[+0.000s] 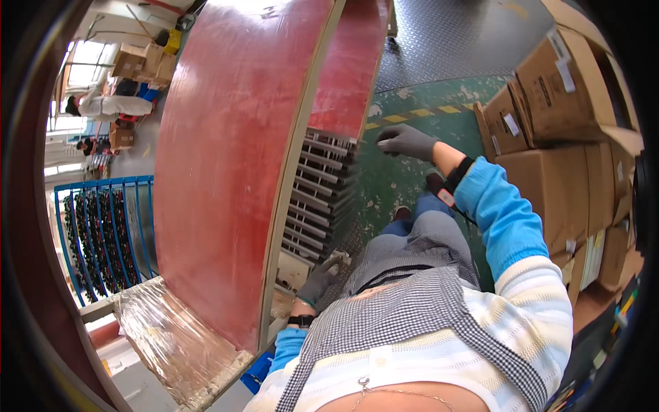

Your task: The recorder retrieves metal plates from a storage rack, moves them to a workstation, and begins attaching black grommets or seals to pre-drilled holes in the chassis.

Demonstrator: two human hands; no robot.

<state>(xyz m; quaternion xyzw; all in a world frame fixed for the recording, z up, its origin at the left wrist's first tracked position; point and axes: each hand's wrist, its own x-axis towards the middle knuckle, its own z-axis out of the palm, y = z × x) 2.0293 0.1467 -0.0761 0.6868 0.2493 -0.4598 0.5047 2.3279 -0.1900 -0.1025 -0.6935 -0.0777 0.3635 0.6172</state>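
My right hand [406, 142], in a grey glove, is raised over the green floor, to the right of the rack. Its fingers are curled in, and a pale spot shows at their tips; what they hold, if anything, I cannot make out. Low beside my apron is my left hand [317, 283], also grey-gloved, close to the near end of the stacked grey metal bars [312, 206]. Something whitish shows at its blurred fingertips. The large red tabletop [226, 137] with a pale edge lies to the left of both hands.
Brown cardboard boxes [549, 182] are piled on the right. A yellow-striped line [419, 112] crosses the green floor ahead, before a metal tread-plate floor [453, 41]. On the left stand a blue rack [103, 233] and a plastic-wrapped board [171, 343]. People are farther off at the left.
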